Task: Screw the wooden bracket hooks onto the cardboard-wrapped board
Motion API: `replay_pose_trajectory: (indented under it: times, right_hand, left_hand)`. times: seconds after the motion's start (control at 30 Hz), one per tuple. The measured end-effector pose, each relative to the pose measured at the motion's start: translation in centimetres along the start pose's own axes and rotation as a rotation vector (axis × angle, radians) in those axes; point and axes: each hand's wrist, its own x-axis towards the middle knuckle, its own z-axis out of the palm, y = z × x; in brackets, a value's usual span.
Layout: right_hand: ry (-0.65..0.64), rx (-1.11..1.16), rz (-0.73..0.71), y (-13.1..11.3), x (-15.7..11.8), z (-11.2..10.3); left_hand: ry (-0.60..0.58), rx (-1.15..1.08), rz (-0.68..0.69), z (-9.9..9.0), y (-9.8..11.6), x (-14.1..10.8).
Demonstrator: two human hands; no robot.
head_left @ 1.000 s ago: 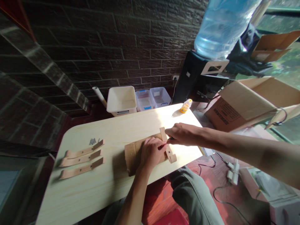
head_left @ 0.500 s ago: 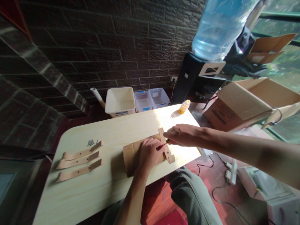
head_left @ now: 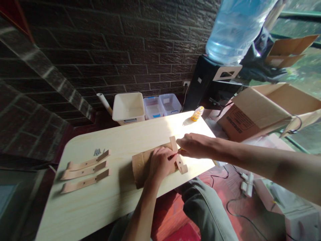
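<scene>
Across the brown block (head_left: 140,169), the holed strip (head_left: 179,162) points eleven to five o'clock; left hand (head_left: 162,161) at eight, pinch unclear, right hand (head_left: 190,145) closed at two on a mostly hidden tool (head_left: 179,150)

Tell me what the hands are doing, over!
Left hand on block. Right hand gripping mostly hidden tool at strip. Bottle near table's far corner, away from hands.

Bright daylight from right, dim wall, washed-out tabletop glare, stretched edges
</scene>
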Motion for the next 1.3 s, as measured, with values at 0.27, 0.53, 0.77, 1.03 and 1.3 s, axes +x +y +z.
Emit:
replay_pose_trajectory:
  times: [0.27,0.53,0.77,1.03,1.3]
  right_hand:
    - [0.04,-0.091,-0.204,0.3,0.0,-0.4]
    - [0.081,0.047,-0.229,1.7,0.7,1.1]
    - [0.103,0.061,-0.123,1.5,0.6,1.6]
    - [0.1,-0.034,-0.204,1.2,-0.1,0.9]
    - [0.099,-0.061,-0.259,1.6,0.3,1.2]
  left_hand:
    - [-0.003,0.018,0.005,-0.2,0.0,0.0]
    - [0.0,0.039,0.014,-0.3,0.1,-0.1]
    - [-0.013,0.046,0.002,-0.3,0.1,-0.1]
    - [0.004,0.0,-0.009,-0.1,0.1,0.0]
    - [0.004,-0.004,-0.002,-0.1,0.1,0.0]
